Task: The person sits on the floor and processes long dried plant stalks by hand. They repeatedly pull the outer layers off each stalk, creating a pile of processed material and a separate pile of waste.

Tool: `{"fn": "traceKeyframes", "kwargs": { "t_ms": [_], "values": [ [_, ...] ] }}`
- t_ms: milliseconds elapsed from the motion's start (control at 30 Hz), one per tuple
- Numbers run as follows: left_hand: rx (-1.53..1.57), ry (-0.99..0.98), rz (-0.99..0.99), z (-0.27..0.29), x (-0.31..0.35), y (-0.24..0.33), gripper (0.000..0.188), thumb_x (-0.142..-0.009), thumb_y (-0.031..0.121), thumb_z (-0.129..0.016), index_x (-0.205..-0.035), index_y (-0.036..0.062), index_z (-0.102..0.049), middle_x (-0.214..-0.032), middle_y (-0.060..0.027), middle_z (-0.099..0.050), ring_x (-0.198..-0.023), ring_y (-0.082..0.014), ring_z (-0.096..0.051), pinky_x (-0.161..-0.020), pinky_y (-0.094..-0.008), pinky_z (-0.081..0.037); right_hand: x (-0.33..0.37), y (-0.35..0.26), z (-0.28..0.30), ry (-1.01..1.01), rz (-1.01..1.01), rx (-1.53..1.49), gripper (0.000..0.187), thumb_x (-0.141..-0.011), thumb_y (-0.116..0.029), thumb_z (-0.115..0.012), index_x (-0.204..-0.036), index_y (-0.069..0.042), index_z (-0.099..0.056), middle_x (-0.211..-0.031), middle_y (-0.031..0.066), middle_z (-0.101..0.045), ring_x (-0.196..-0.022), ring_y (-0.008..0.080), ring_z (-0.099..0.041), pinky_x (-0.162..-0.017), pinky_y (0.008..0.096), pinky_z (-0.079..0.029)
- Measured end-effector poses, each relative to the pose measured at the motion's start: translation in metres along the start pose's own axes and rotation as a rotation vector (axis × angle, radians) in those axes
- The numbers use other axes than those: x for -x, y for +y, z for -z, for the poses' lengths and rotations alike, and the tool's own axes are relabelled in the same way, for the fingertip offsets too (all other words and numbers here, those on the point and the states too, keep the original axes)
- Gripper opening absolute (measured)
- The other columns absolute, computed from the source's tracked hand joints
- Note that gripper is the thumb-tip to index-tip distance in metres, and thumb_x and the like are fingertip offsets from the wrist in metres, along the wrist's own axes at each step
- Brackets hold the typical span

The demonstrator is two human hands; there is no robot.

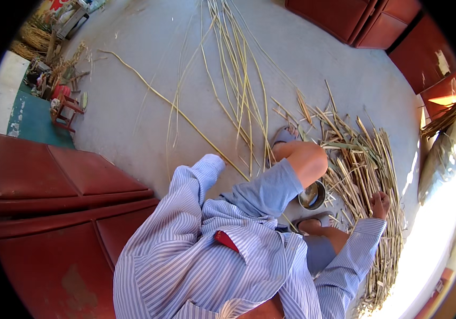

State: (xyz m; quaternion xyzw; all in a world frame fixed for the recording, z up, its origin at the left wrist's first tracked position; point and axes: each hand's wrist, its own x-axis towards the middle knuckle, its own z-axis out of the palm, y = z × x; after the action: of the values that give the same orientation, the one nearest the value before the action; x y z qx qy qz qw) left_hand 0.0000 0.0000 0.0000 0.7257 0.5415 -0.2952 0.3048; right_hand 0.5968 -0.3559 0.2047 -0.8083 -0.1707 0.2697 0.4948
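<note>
My right hand is closed, its fingers curled, above a thick pile of dry straw-coloured stalks at the right. What it holds, if anything, does not show. The striped cuff at the end of my left arm hides nearly all of my left hand, so its fingers cannot be made out. Close to that cuff, one long yellowish stalk lies slanting across the floor. Several more long thin stalks fan out from the far edge toward my feet. Between my legs stands a round metal bowl.
Dark red padded seats line the near left, and others stand at the far right. A small wooden stool and a heap of clutter are at the far left. A large greyish bag leans by the bright right edge.
</note>
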Motion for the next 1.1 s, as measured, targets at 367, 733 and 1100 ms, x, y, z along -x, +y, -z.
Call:
{"fn": "traceKeyframes", "kwargs": {
  "t_ms": [367, 733, 1100],
  "values": [
    [-0.069, -0.237, 0.066, -0.047, -0.093, -0.008, 0.052, -0.099, 0.044, -0.033, -0.134, 0.012, -0.052, -0.14, -0.0108, -0.047, -0.123, -0.0295, -0.051, -0.103, -0.0397, -0.041, 0.014, 0.035, 0.032, 0.137, -0.153, 0.15, 0.025, -0.093, -0.023, -0.064, -0.103, -0.001, -0.057, -0.077, 0.003, -0.06, -0.059, 0.0052, -0.052, -0.047, 0.0163, -0.039],
    [-0.08, -0.296, 0.177, -0.07, -0.165, -0.01, 0.054, -0.1, 0.046, -0.028, -0.136, 0.0112, -0.051, -0.144, -0.0104, -0.045, -0.128, -0.0295, -0.048, -0.106, -0.0396, -0.04, 0.015, 0.017, -0.026, 0.096, -0.248, 0.32, 0.02, -0.089, -0.017, -0.062, -0.098, -0.001, -0.056, -0.078, 0.004, -0.059, -0.061, 0.009, -0.055, -0.054, 0.0224, -0.045],
    [-0.145, -0.321, 0.099, -0.018, -0.126, 0.002, 0.036, -0.091, 0.024, -0.05, -0.121, 0.0094, -0.063, -0.128, -0.0121, -0.058, -0.116, -0.0294, -0.057, -0.097, -0.0392, -0.047, -0.012, 0.012, -0.063, -0.055, -0.156, 0.534, 0.015, -0.088, -0.01, -0.056, -0.096, 0.001, -0.055, -0.076, 0.0052, -0.057, -0.062, 0.0121, -0.056, -0.058, 0.0252, -0.047]
  ]
}}
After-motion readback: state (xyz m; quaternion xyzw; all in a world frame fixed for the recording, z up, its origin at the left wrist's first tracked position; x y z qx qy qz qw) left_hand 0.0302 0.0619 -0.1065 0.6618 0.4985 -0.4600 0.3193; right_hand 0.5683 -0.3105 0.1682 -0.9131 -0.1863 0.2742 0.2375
